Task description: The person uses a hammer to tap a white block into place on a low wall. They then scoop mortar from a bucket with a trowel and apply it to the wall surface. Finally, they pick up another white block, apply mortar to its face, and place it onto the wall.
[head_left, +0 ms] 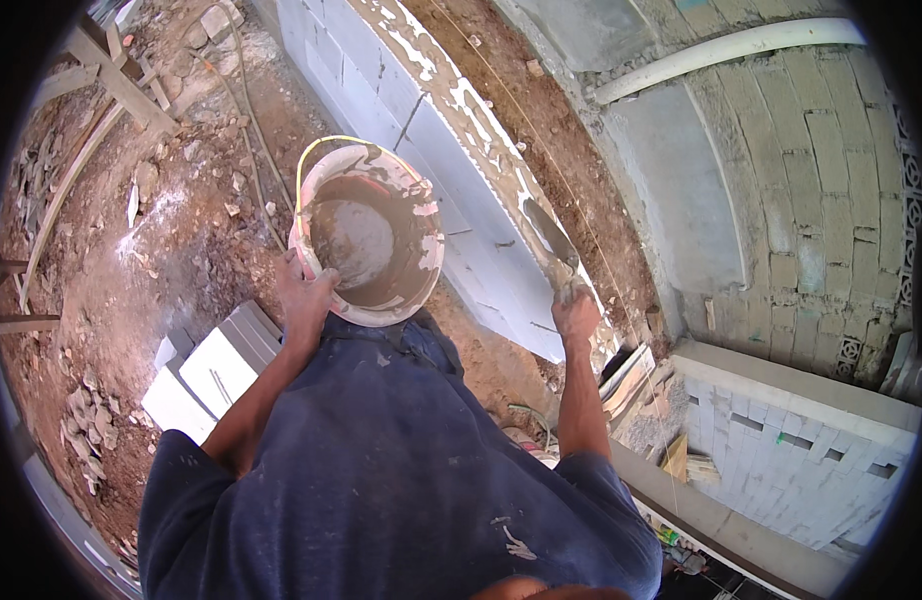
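Observation:
My left hand (306,292) grips the near left rim of a mortar-smeared bucket (433,262), its thumb over the edge. The bucket tilts toward me, with wet grey-brown mortar (353,240) inside and a yellow handle (326,140) lying up along the far rim. My right hand (578,312) is closed round the handle of a trowel (549,232). The trowel's blade lies over the top of a low wall of pale blocks (461,215). Patchy mortar (486,125) covers that top. Whether the blade presses into it I cannot tell.
Pale blocks (221,365) lie on the ground at the left, near rubble (89,425) and a hose (251,125). A taut string (541,130) runs beyond the wall. Farther right stand a block wall (781,200) with a white pipe (731,55) and a lower wall (781,440).

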`<state>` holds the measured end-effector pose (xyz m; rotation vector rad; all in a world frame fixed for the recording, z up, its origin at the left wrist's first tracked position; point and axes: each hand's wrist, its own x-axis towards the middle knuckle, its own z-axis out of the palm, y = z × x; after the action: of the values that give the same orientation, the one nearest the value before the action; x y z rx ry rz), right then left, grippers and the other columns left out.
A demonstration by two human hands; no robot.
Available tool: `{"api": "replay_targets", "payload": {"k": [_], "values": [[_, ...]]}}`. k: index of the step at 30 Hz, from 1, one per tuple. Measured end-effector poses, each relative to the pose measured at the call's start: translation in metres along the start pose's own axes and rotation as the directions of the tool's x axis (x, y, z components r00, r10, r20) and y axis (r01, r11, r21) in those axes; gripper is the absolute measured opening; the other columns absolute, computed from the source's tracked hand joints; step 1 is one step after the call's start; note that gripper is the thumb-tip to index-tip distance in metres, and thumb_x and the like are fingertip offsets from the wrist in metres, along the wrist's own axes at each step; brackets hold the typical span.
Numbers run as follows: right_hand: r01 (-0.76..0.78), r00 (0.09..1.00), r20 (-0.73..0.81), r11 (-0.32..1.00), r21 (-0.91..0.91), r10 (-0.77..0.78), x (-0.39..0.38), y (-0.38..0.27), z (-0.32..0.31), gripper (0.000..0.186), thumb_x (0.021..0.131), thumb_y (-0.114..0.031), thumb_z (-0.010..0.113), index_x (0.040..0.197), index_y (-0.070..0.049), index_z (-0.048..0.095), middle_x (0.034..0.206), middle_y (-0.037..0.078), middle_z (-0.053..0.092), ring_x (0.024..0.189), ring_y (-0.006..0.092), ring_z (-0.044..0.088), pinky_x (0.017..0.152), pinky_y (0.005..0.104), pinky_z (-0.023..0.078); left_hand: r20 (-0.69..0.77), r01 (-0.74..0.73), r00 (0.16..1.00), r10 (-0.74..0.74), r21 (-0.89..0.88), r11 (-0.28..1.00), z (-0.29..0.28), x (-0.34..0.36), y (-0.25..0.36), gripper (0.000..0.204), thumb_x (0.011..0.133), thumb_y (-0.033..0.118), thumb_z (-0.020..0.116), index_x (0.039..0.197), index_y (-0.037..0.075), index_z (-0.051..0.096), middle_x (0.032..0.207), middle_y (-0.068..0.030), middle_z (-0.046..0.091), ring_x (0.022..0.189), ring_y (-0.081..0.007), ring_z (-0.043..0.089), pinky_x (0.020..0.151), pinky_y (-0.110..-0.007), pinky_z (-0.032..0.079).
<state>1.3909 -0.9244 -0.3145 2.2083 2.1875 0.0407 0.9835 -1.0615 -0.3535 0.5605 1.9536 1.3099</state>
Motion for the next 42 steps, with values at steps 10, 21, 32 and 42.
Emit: {"api": "replay_targets", "payload": {"k": [10, 21, 32, 42], "values": [[0.379, 0.87, 0.298, 0.92, 0.104, -0.392, 0.022, -0.2, -0.038, 0.028, 0.078, -0.027, 0.065, 0.095, -0.006, 0.066, 0.091, 0.016, 0.066, 0.083, 0.034, 0.066, 0.071, 0.0433, 0.053, 0.112, -0.074, 0.991, 0.073, 0.006, 0.997, -0.013, 0.056, 0.066, 0.075, 0.067, 0.0, 0.064, 0.138, 0.001, 0.04, 0.117, -0.0159, 0.06, 0.077, -0.0192, 0.061, 0.07, -0.029, 0.05], [0.016, 0.578, 0.591, 0.731, 0.682, -0.564, 0.072, -0.323, 0.012, 0.033, 0.079, -0.029, 0.067, 0.067, 0.0, 0.06, 0.059, 0.006, 0.055, 0.05, 0.0156, 0.051, 0.049, 0.0335, 0.041, -0.041, -0.164, 0.985, 0.167, 0.075, 0.984, -0.057, 0.132, 0.085, 0.078, 0.064, 0.005, 0.062, 0.139, 0.009, 0.042, 0.125, -0.0187, 0.057, 0.111, -0.035, 0.057, 0.095, -0.037, 0.045], [-0.437, 0.385, 0.759, 0.62, 0.651, -0.525, 0.17, -0.424, -0.042, 0.021, 0.082, -0.024, 0.061, 0.08, -0.004, 0.056, 0.062, 0.004, 0.052, 0.049, 0.0155, 0.051, 0.049, 0.0301, 0.046, -0.314, 0.02, 0.949, -0.032, -0.04, 0.999, -0.109, 0.197, 0.078, 0.072, 0.063, 0.003, 0.061, 0.134, 0.008, 0.05, 0.087, -0.0114, 0.068, 0.068, -0.0157, 0.063, 0.07, -0.03, 0.052], [0.398, 0.859, 0.231, 0.879, 0.263, -0.458, 0.361, -0.522, -0.024, 0.041, 0.084, -0.03, 0.051, 0.101, 0.006, 0.06, 0.088, 0.026, 0.066, 0.085, 0.0389, 0.065, 0.076, 0.0446, 0.05, -0.467, 0.164, 0.852, -0.239, -0.196, 0.967, -0.147, 0.273, 0.083, 0.037, 0.064, 0.002, 0.059, 0.1, -0.004, 0.063, 0.064, -0.0071, 0.061, 0.05, -0.0155, 0.058, 0.047, -0.03, 0.046]]}}
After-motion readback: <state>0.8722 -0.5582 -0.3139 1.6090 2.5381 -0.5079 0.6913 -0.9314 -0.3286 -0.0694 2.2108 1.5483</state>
